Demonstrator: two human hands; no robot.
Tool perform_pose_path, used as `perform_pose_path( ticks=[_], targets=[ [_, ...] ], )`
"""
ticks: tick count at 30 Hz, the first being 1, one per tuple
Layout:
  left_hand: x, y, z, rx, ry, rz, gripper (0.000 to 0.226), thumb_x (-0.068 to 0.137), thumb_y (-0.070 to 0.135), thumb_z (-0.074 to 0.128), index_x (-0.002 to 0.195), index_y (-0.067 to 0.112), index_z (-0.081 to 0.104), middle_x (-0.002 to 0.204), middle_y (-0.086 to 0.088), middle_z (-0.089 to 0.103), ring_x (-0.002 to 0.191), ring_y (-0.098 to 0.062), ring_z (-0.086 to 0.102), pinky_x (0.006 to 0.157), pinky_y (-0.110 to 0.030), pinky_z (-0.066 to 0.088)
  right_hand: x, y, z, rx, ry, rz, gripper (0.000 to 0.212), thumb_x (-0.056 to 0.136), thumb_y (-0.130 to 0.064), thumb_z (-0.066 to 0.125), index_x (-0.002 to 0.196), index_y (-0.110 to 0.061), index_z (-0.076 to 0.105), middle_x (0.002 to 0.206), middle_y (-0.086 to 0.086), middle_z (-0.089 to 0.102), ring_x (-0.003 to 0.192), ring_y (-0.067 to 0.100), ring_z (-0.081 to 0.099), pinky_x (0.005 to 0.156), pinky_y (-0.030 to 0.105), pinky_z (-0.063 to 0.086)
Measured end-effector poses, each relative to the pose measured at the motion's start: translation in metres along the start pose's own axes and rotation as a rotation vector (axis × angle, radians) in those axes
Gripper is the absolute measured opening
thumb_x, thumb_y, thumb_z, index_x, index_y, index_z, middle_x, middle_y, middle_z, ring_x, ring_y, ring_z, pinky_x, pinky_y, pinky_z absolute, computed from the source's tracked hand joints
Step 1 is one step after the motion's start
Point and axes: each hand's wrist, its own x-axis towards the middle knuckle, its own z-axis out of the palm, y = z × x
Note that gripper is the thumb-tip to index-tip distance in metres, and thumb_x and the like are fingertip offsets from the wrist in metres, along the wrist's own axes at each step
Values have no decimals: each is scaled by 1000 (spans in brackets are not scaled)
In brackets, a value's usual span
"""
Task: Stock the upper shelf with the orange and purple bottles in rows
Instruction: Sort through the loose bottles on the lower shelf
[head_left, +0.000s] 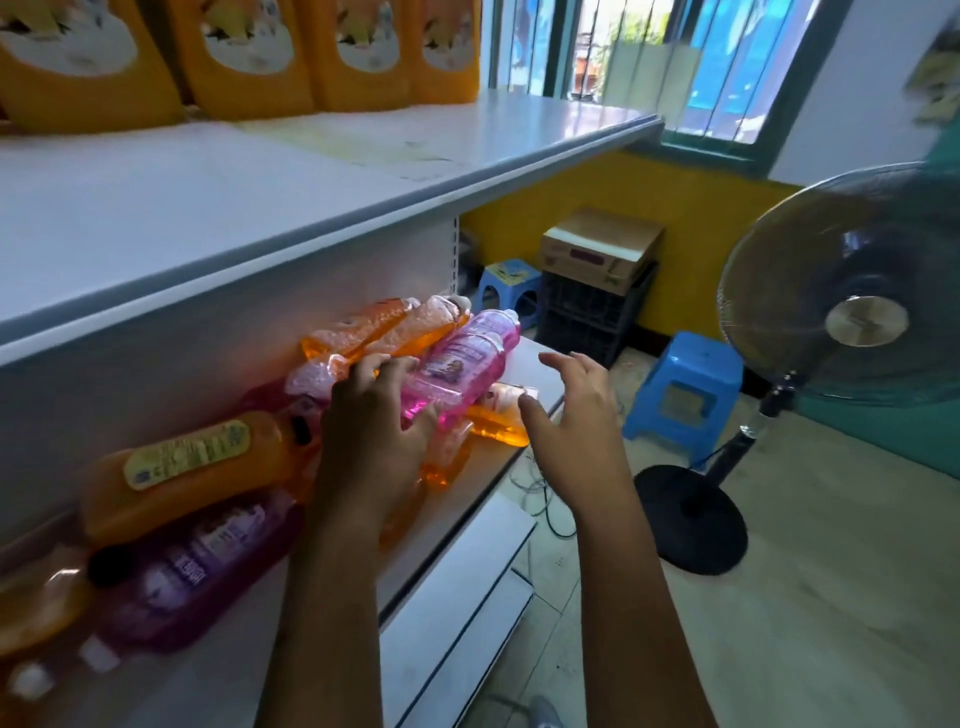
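- Left hand (371, 423): lying over the heap with fingers spread and lightly bent, fingertips touching the clear plastic bottle of pink-purple liquid (462, 364); it is not closing round anything yet, so the hold is judged loose.
- Right hand (569, 410): hovering apart from the heap, fingers splayed and holding nothing, just beside the small orange bottle (498, 418) that is overhanging the edge of the lower white shelf (483, 467).
- Heap: transparent orange bottles (384, 325) and a large opaque orange bottle with a yellow label (192, 467) are lying crosswise, with a dark purple bottle (208, 566) beneath.
- Upper white shelf (208, 208): bare at the front, tall orange jugs (244, 57) standing at the back.
- Risks, as judged: lifting the pink-purple bottle is likely loosening its neighbours, sending the overhanging bottle to the tiled floor (779, 623); a one-handed pull on smooth plastic is inviting a slip.
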Motion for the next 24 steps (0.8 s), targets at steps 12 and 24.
perform_pose_path(
  ticks=[12,24],
  targets=[
    [84,-4,25,327,-144,-338,90,91,40,66,158,20,11,164,-9,16,149,-33,17,120,-52,19,135,3,61,32,-369,-141,100,82,-38,79,157,-23,16,164,10,16,150,29,18,120,43,21],
    [97,-20,44,394,-63,-515,75,87,-7,49,151,29,32,160,6,21,146,-25,13,120,-51,16,190,8,89,56,-762,-190,92,80,-34,78,152,-29,22,141,9,55,126,37,55,110,64,34]
  ],
)
